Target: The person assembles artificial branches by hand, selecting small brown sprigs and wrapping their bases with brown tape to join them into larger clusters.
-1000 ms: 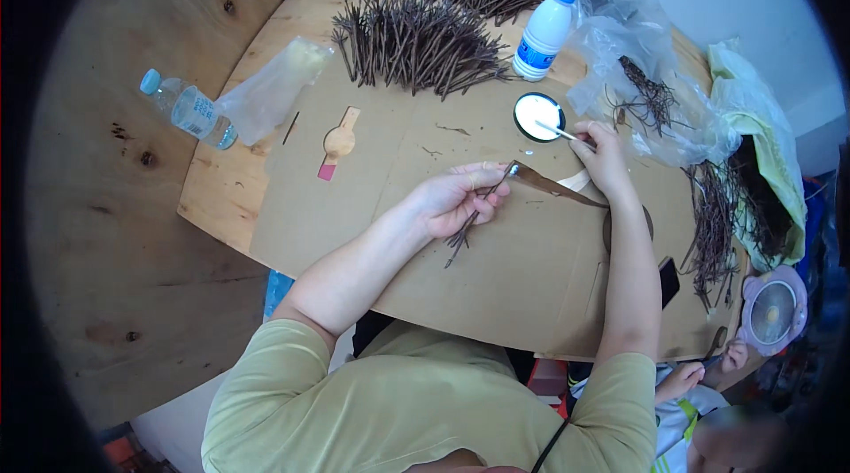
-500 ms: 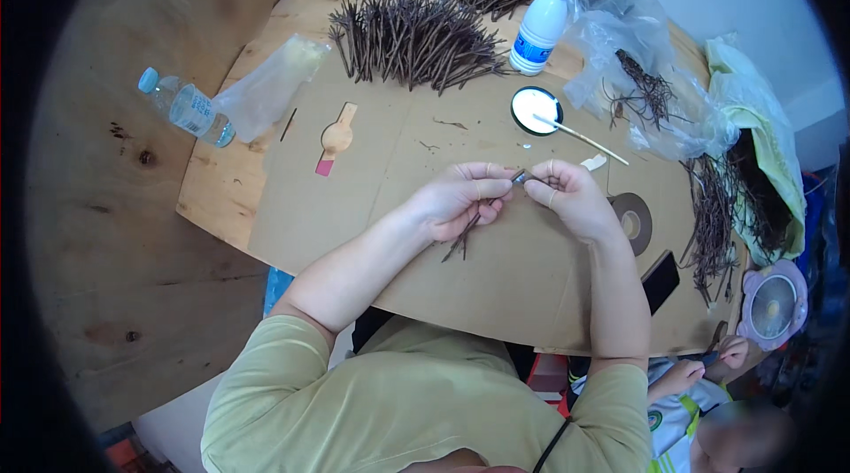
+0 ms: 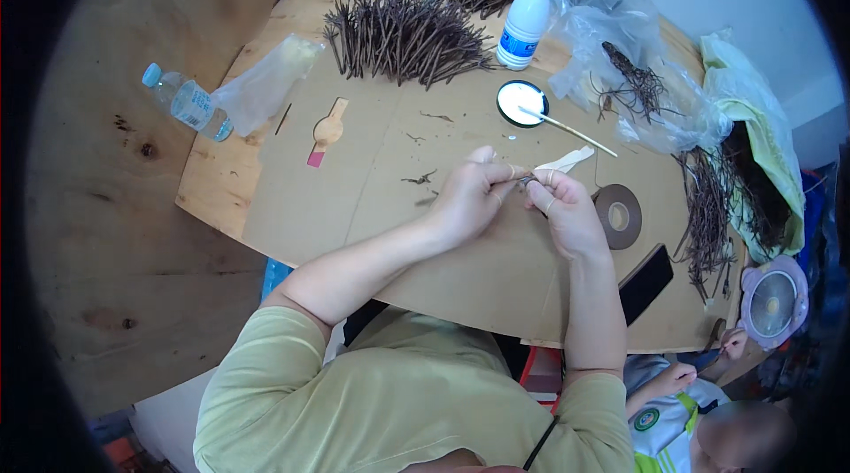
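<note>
Over the cardboard sheet (image 3: 354,207), both my hands meet at the fingertips. My left hand (image 3: 476,197) is closed, its thumb and forefinger pinching a thin brown twig (image 3: 529,180), of which only a small dark end shows. My right hand (image 3: 567,209) is closed too and pinches the same spot from the other side. Most of the twig is hidden behind my fingers. Pale bands circle some fingers on each hand. Just right of my right hand lies a roll of brown tape (image 3: 629,238), and beyond my fingertips a pale strip (image 3: 567,160).
Bundled brown twigs (image 3: 403,38) stand at the back. Nearby are a white bottle (image 3: 524,22), a lid of white paste (image 3: 513,103) with a stick (image 3: 580,134), plastic bags (image 3: 611,39), loose twigs (image 3: 706,216), a phone (image 3: 645,285) and a water bottle (image 3: 188,103). Another person (image 3: 677,402) sits at lower right.
My left hand has rolled over, so the twig's forked ends that hung below it are out of sight. The whole view has shifted slightly, and more of the pale strip shows.
</note>
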{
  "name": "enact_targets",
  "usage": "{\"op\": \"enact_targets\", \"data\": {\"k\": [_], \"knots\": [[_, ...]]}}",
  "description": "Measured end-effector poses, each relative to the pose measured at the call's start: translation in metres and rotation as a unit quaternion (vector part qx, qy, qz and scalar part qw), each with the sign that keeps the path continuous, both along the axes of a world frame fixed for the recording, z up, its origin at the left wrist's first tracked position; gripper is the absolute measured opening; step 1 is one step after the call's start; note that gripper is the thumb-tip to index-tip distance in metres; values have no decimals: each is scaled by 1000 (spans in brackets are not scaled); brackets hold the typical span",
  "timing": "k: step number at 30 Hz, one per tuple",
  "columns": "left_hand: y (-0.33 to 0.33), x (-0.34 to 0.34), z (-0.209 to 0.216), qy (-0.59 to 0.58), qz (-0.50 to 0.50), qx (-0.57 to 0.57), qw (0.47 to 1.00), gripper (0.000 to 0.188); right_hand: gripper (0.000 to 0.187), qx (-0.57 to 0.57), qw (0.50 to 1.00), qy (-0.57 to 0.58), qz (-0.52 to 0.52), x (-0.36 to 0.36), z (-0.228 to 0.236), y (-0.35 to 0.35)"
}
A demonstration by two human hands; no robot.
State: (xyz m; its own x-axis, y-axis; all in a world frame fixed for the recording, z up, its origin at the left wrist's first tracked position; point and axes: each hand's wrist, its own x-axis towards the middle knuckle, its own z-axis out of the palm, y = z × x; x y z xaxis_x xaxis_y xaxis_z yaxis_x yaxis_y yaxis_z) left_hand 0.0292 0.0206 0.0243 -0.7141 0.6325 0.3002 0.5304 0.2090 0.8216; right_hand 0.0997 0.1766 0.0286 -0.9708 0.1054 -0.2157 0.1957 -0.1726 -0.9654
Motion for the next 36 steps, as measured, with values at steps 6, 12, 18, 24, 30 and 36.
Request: {"op": "enact_targets", "data": {"k": [6,12,18,24,30,36], "knots": [[-4,-14,-21,76,41,-20,996,19,13,249,962,108,13,9,6,-1],[-16,-20,9,-569,-87,197,793,16,34,448,892,63,-21,12,9,1],[-19,-6,20,-649,-156,303,680,16,46,267,955,104,-80,21,4,-13],[-7,6,20,-550,-161,367,733,20,51,308,940,127,-77,40,11,-40],[-4,19,28,-511,-160,389,750,22,21,355,880,252,-188,36,-3,-52],[-11,13,32,-419,-142,330,834,17,23,433,823,307,-204,35,-6,-43]]}}
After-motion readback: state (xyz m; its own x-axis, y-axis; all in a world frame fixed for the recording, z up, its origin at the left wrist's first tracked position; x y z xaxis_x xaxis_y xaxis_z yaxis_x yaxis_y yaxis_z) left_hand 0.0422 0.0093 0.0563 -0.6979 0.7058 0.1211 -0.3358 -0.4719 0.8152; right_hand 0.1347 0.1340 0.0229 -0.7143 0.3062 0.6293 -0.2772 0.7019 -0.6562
